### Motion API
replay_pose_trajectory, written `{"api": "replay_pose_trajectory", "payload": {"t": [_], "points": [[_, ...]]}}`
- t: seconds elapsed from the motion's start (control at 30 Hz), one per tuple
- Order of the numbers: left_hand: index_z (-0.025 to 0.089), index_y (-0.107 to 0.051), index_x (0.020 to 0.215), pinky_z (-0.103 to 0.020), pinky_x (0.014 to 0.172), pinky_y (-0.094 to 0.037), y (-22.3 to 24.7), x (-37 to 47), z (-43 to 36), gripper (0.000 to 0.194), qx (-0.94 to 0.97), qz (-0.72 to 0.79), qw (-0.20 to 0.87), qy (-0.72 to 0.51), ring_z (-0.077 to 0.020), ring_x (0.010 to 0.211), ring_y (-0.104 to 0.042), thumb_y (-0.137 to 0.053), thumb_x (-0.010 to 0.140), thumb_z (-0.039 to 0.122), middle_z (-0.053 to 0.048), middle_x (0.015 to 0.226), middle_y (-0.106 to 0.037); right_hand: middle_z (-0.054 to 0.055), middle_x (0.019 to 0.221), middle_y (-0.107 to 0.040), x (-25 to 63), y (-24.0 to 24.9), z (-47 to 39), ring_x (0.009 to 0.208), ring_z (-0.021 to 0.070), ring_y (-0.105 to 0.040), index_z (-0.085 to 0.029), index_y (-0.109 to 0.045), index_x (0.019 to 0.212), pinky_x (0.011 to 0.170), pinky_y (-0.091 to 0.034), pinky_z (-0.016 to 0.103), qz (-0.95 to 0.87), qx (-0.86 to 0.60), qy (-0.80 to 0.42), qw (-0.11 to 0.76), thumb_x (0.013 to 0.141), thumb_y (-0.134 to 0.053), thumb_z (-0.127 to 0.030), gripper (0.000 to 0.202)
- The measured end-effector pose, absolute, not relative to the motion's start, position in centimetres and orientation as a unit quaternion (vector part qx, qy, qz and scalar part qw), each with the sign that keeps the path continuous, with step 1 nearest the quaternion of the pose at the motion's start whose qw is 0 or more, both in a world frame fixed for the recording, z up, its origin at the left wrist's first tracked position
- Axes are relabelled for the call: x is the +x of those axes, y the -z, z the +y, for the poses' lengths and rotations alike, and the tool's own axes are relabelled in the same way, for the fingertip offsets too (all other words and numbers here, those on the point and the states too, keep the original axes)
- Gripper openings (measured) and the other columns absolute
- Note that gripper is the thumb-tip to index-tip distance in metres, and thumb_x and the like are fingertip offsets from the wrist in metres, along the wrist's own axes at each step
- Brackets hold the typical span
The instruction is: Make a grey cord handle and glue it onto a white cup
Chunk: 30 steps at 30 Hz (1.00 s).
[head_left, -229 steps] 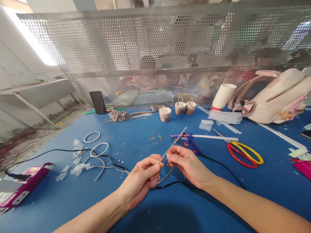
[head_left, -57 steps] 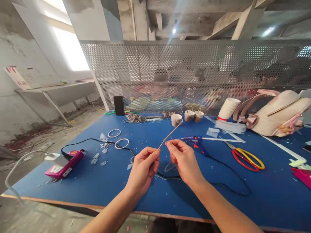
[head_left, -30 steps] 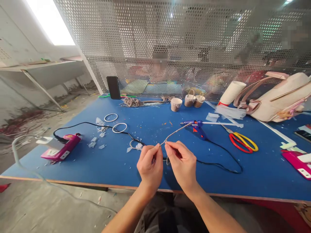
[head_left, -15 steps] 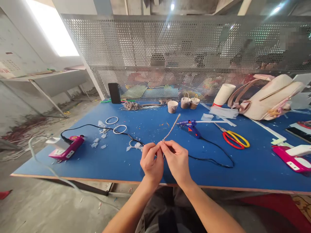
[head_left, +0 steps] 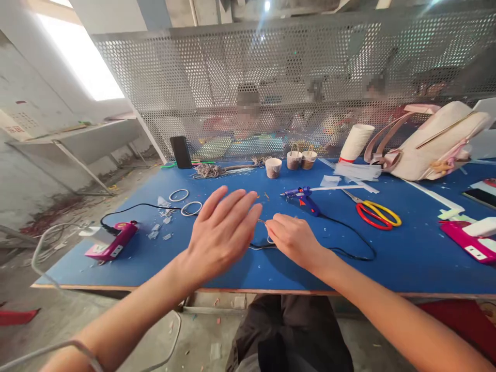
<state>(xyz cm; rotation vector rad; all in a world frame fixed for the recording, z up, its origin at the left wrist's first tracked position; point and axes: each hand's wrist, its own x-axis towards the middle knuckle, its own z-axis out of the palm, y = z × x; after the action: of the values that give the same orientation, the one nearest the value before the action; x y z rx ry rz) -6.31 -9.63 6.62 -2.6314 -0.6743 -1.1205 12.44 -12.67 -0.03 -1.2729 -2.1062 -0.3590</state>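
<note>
My left hand (head_left: pixel 219 235) is raised over the front of the blue table, back of the hand upward and fingers stretched out; its palm side is hidden. Just right of it, my right hand (head_left: pixel 292 235) is closed in a pinch. A short bit of thin twine (head_left: pixel 262 221) shows at its fingertips, and the rest is covered by the hands. Part of a white ring (head_left: pixel 270 240) peeks out beneath the right fingers. Beyond that hand lies a blue glue gun (head_left: pixel 304 196) with a clear glue stick in its back.
Scissors (head_left: pixel 374 214) with red and yellow handles lie on the right. Two white rings (head_left: pixel 191 208) rest left of my hands, near glue scraps. Small cups (head_left: pixel 273 168), twine bundles (head_left: pixel 209 170) and a phone (head_left: pixel 181 152) stand along the mesh screen. Pink power strips (head_left: pixel 116 242) sit at both sides.
Both hands were together pinching an upright twine strand. Now they are apart: the left has moved left and spread flat, the right has shifted slightly right, still closed.
</note>
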Motion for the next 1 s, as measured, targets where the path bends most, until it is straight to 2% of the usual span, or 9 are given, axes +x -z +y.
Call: {"api": "replay_pose_trajectory", "payload": {"t": [0.07, 0.13, 0.2, 0.3, 0.4, 0.6, 0.73, 0.87, 1.0], "points": [[0.022, -0.069, 0.074, -0.041, 0.086, -0.043, -7.9, -5.4, -8.8, 0.014, -0.917, -0.29, 0.017, 0.273, -0.0223, 0.075, -0.063, -0.056, 0.077, 0.018, -0.007, 0.076, -0.069, 0.002, 0.059, -0.052, 12.9, -0.1, -12.4, 0.054, 0.0138, -0.044, -0.018, -0.055, 0.061, 0.051, -0.026, 0.029, -0.82, -0.465, 0.158, 0.293, 0.089, -0.039, -0.007, 0.034], [0.021, -0.064, 0.056, -0.03, 0.065, -0.045, -8.5, -4.5, -7.7, 0.018, -0.907, -0.357, -0.125, 0.184, -0.0174, 0.055, -0.057, -0.06, 0.074, 0.021, -0.004, 0.058, -0.063, 0.003, 0.06, -0.052, 13.2, -0.3, -12.2, 0.054, 0.0143, -0.043, -0.018, -0.055, 0.062, 0.051, -0.026, 0.029, -0.833, -0.451, 0.174, 0.271, 0.09, -0.037, -0.006, 0.035], [0.02, -0.058, 0.044, -0.022, 0.045, -0.036, -8.4, -3.9, -6.7, 0.026, -0.856, -0.394, -0.315, 0.112, -0.0121, 0.039, -0.047, -0.065, 0.069, 0.024, -0.001, 0.046, -0.056, 0.003, 0.061, -0.052, 13.6, -0.5, -12.0, 0.055, 0.0149, -0.043, -0.017, -0.056, 0.065, 0.051, -0.026, 0.03, -0.84, -0.443, 0.187, 0.252, 0.092, -0.034, -0.005, 0.036], [0.018, -0.061, 0.047, -0.021, 0.035, -0.029, -7.7, -3.5, -6.0, 0.023, -0.737, -0.423, -0.524, 0.062, -0.0088, 0.03, -0.041, -0.067, 0.065, 0.03, 0.0, 0.045, -0.054, 0.004, 0.061, -0.052, 14.1, -0.7, -11.7, 0.055, 0.0152, -0.044, -0.017, -0.057, 0.066, 0.051, -0.026, 0.03, -0.85, -0.432, 0.202, 0.223, 0.093, -0.033, -0.006, 0.037], [0.015, -0.067, 0.056, -0.02, 0.035, -0.031, -6.7, -3.4, -6.2, 0.015, -0.641, -0.436, -0.629, 0.06, -0.01, 0.035, -0.046, -0.069, 0.061, 0.029, 0.0, 0.047, -0.053, 0.004, 0.062, -0.054, 14.5, -0.7, -11.3, 0.056, 0.0152, -0.045, -0.016, -0.058, 0.066, 0.052, -0.027, 0.03, -0.862, -0.417, 0.211, 0.194, 0.093, -0.035, -0.006, 0.036], [0.014, -0.066, 0.053, -0.016, 0.031, -0.019, -4.3, -3.0, -6.7, 0.01, -0.573, -0.488, -0.643, 0.142, -0.0048, 0.033, -0.032, -0.066, 0.059, 0.022, 0.004, 0.042, -0.046, 0.005, 0.064, -0.054, 15.1, -1.1, -10.4, 0.058, 0.0157, -0.045, -0.016, -0.059, 0.068, 0.051, -0.027, 0.03, -0.881, -0.403, 0.202, 0.142, 0.089, -0.035, -0.002, 0.035], [0.015, -0.062, 0.051, -0.015, 0.031, -0.018, -2.9, -2.7, -6.6, 0.013, -0.563, -0.493, -0.633, 0.198, -0.0041, 0.033, -0.028, -0.065, 0.062, 0.021, 0.006, 0.04, -0.041, 0.005, 0.068, -0.053, 15.0, -1.3, -10.2, 0.054, 0.0141, -0.043, -0.015, -0.058, 0.07, 0.046, -0.023, 0.03, -0.868, -0.452, 0.165, 0.12, 0.088, -0.038, -0.003, 0.03], [0.017, -0.058, 0.056, -0.015, 0.031, -0.019, -2.0, -2.6, -6.5, 0.01, -0.535, -0.498, -0.64, 0.237, -0.0047, 0.032, -0.031, -0.065, 0.063, 0.018, 0.006, 0.04, -0.044, 0.005, 0.072, -0.053, 14.6, -1.2, -10.2, 0.055, 0.0134, -0.045, -0.015, -0.061, 0.076, 0.047, -0.027, 0.029, -0.86, -0.472, 0.107, 0.161, 0.091, -0.038, -0.01, 0.028], [0.016, -0.056, 0.056, -0.015, 0.031, -0.019, -1.6, -2.7, -6.3, 0.013, -0.516, -0.5, -0.654, 0.237, -0.0035, 0.032, -0.03, -0.063, 0.067, 0.018, 0.007, 0.042, -0.042, 0.005, 0.074, -0.055, 14.5, -1.2, -10.1, 0.06, 0.0134, -0.05, -0.015, -0.063, 0.077, 0.054, -0.036, 0.027, -0.84, -0.484, 0.004, 0.244, 0.092, -0.038, -0.014, 0.029]]}}
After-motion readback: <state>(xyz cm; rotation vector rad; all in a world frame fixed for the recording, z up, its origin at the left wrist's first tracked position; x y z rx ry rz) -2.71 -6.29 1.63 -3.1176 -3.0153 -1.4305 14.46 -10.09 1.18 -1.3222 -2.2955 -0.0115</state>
